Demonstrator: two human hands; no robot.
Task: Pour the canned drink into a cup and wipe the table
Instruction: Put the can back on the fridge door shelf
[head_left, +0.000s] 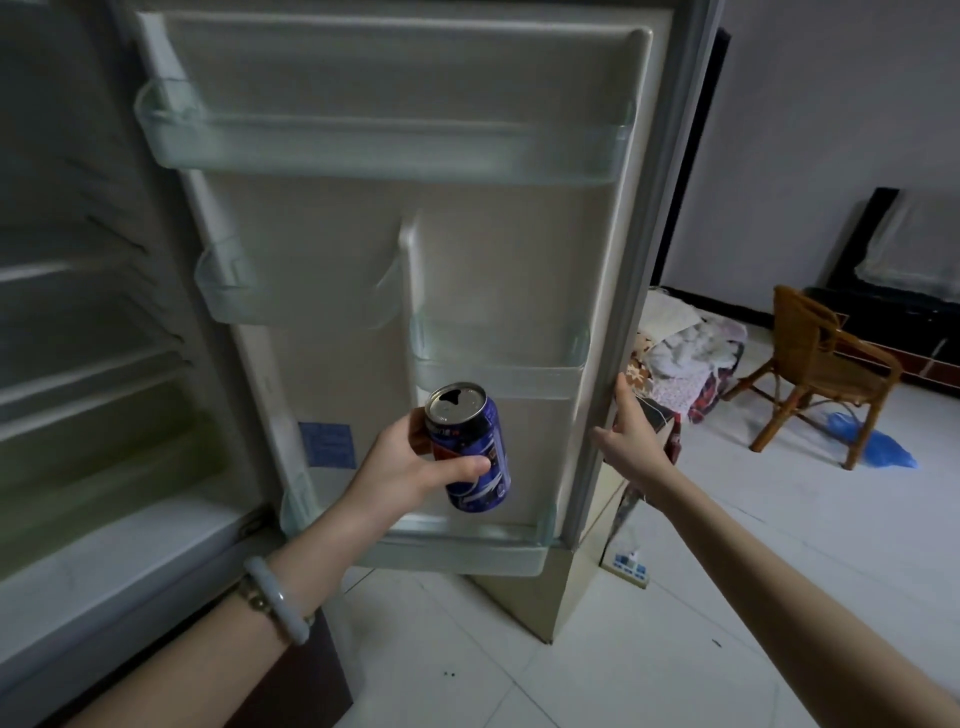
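A dark blue drink can (475, 457) with its silver top opened is gripped by my left hand (415, 462), fingers and thumb curled round its side. I hold it in front of the lower part of the open fridge door (363, 249), tilted slightly. My right hand (631, 431) reaches to the door's outer edge, fingers straight and touching the grey rim. No cup or cloth is in view.
The fridge interior (78, 338) with bare shelves is at the left. Clear door bins (498, 364) hold nothing. A power strip (626, 564) lies on the white tiled floor. A wicker chair (826, 364), a pile of fabrics (685, 358) and a blue bag (878, 441) stand at the right.
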